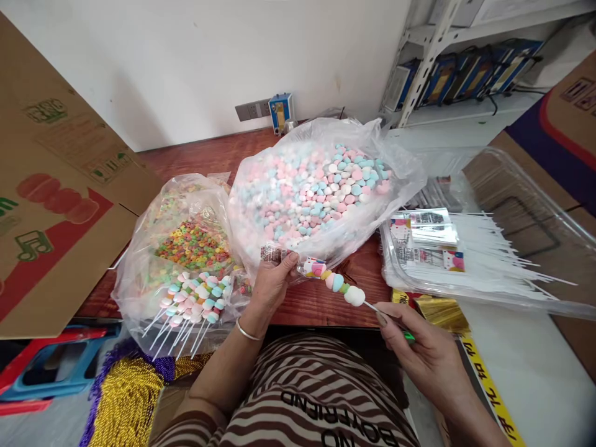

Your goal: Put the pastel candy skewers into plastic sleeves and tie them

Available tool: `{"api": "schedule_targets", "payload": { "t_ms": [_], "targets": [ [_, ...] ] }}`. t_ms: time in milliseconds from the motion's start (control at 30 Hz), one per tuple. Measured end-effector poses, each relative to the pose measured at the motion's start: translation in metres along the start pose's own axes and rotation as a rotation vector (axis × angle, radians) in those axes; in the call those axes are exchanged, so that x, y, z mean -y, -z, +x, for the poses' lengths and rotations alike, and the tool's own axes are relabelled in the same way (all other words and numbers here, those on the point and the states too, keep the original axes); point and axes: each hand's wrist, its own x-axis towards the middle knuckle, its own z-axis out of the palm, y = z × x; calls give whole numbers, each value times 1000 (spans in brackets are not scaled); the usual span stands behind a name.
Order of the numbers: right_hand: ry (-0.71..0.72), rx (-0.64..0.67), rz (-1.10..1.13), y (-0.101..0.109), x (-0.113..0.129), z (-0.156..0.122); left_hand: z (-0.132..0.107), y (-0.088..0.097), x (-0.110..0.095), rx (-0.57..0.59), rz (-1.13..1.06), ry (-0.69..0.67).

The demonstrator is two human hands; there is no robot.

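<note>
**Candy skewer [344, 289] meets its wrapper [314, 267] over a crowded bench [314, 307]**

A worker's left hand [274, 279], thumb and fingers pinched, grips a printed clear wrapper while the right hand [419, 341], fingers closed round the white stick [370, 305], levels a candy skewer at its near end. The skewer's tip meets the wrapper's pink-printed end; whether it has entered is too fine to tell. A green object [408, 336] shows at the right palm, mostly hidden.

The step in hand appears to be sleeving, and the move seems to call for a steady left hand and a straight, gentle push from the right.

Room is tight. Behind the hands bulges a bag of pastel candies [405, 164]; to the left, a bunch of skewers [198, 301] rests on a bag of ring candies [139, 248], sticks jutting past the bench's front edge. At right stands a clear tray [488, 299] of white sticks [488, 248]. Red-brown wood shows below the skewer, between tray and bags, close to the front edge.
</note>
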Motion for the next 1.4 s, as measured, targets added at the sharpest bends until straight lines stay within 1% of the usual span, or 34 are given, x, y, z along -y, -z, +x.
{"api": "schedule_targets", "payload": {
  "t_ms": [67, 133, 233, 367, 467, 533, 567, 600, 700, 767, 833, 900, 1033, 1100, 1200, 1267, 1300, 1333, 1400],
  "targets": [
    [-6, 5, 14, -2, -3, 2, 0, 0, 0, 2, 20, 16],
    [-41, 38, 67, -3, -4, 3, -1, 1, 1, 11, 25, 32],
    [-151, 135, 179, -4, -4, 4, -1, 1, 1, 32, 4, 42],
    [-277, 262, 327, -5, -1, 3, -1, 0, 2, 61, 3, -16],
    [-361, 336, 433, -9, 0, 1, 0, -2, 2, 31, 5, -27],
    [-373, 361, 440, -13, 0, -1, 1, -4, 1, -5, 12, -4],
    [-345, 334, 408, -15, 0, -1, 1, -5, 1, -23, 21, 5],
    [-291, 280, 352, -17, -1, -1, 0, -5, 1, -35, 32, 13],
    [-38, 58, 108, -24, -2, -2, -2, -9, -1, -44, 28, 43],
    [114, -28, -34, -28, -2, -1, -5, -13, -1, -41, -18, 59],
    [202, -61, -119, -31, -1, 0, -8, -17, -1, -31, -77, 72],
    [244, -76, -160, -34, 0, 1, -10, -21, -1, -7, -140, 112],
    [340, -116, -231, -38, -1, 2, -13, -29, -2, 49, -390, 204],
    [387, -120, -276, -39, -3, 1, -14, -34, -3, 70, -496, 215],
    [411, -118, -291, -41, -3, -2, -16, -39, -2, 76, -541, 214],
    [348, -122, -204, -43, 0, -5, -16, -42, 1, 72, -541, 210],
    [260, -94, -115, -44, 3, -6, -16, -43, 2, 71, -539, 208],
    [124, -37, 9, -46, 6, -7, -16, -44, 4, 75, -539, 207],
    [-244, 148, 341, -49, 14, -9, -16, -45, 6, 88, -540, 204]
  ]
}}
